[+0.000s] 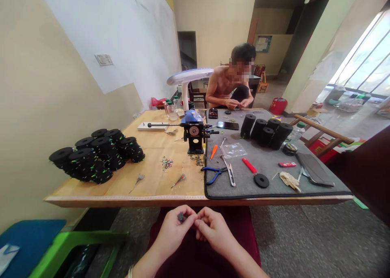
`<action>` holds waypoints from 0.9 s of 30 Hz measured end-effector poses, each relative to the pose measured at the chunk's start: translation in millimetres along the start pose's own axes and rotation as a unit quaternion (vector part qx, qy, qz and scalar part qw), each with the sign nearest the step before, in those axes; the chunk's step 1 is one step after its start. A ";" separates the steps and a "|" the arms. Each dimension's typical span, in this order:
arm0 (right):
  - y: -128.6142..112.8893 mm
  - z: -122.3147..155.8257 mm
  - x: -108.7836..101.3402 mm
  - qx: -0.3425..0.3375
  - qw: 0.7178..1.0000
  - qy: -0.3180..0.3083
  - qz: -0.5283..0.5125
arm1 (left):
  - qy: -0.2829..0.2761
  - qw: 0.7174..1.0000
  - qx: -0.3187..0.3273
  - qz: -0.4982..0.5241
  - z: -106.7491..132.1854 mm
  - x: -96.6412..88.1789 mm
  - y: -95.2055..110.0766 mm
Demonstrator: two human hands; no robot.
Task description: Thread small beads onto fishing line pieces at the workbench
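Both my hands are held together over my lap, below the front edge of the wooden table (pixel 152 184). My left hand (pixel 174 231) is closed in a pinch on a small dark piece (pixel 181 217). Fingers curled and pinched, my right hand (pixel 213 228) touches the left at the fingertips; what it holds is hidden. On the table ahead lie blue-handled pliers (pixel 213 173), small snips (pixel 229 173), a red-handled tool (pixel 250 165) and a black disc (pixel 261 180) on a grey mat (pixel 274 164).
Stacks of black spools (pixel 97 154) fill the table's left; more spools (pixel 265 132) stand on the mat. A blue winding machine (pixel 193 132) and a white lamp (pixel 189 77) stand mid-table. Phones (pixel 313 169) lie on the mat. A person (pixel 231 85) works at the far end. A green stool (pixel 73 245) stands at my left.
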State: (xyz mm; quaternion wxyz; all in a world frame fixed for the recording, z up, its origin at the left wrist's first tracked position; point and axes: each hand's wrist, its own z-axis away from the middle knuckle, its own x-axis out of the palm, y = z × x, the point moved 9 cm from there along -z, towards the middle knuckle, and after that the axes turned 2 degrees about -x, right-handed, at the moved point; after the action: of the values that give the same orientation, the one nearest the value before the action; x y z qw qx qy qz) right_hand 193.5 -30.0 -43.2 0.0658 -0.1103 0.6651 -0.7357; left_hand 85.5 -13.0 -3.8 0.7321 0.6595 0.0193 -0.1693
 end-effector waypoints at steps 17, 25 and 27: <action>30.7 4.9 -16.2 0.052 0.974 0.111 -0.191 | -0.026 0.955 -0.149 0.256 4.8 22.6 -45.6; 25.2 4.4 -13.2 0.058 0.986 0.110 -0.107 | 0.012 0.987 -0.081 0.139 3.9 13.2 -36.7; 24.5 2.7 -13.1 0.050 0.988 0.111 -0.095 | 0.006 0.988 -0.084 0.132 4.6 16.0 -39.3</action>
State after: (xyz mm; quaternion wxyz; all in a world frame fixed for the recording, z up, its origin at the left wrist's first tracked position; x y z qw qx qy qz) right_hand 205.6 -32.0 -68.3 -0.0737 -0.0871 0.6174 -0.7783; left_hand 88.9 -23.9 -44.9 0.8006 0.5936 -0.0494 -0.0647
